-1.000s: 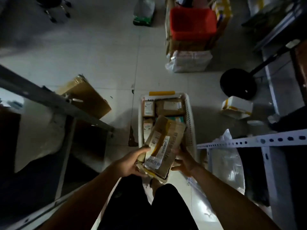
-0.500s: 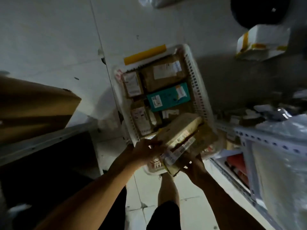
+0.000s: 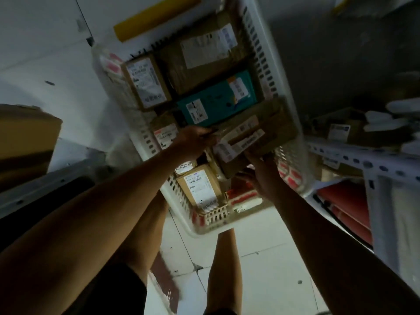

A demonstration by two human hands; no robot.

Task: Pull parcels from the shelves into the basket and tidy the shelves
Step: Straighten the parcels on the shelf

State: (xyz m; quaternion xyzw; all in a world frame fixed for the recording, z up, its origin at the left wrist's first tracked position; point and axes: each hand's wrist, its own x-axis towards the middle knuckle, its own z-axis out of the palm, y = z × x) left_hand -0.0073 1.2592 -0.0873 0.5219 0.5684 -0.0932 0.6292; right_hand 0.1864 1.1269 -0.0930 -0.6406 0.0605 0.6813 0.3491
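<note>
A white slotted basket (image 3: 261, 53) stands on the floor, holding several labelled parcels, among them a teal box (image 3: 218, 103) and brown boxes (image 3: 147, 83). Both hands hold a brown cardboard parcel (image 3: 261, 130) with white barcode labels, lying flat inside the basket over the others. My left hand (image 3: 193, 142) grips its left end. My right hand (image 3: 261, 176) grips its near edge from below. The fingers under the parcel are hidden.
A white perforated metal shelf (image 3: 363, 160) stands at the right with parcels and bags on it and red items below. A large brown carton (image 3: 25, 142) sits on a grey shelf at the left. My bare legs stand on the tiled floor behind the basket.
Both hands have carried the brown parcel forward and down from chest height into the basket. The camera has tilted down and come closer to the basket.
</note>
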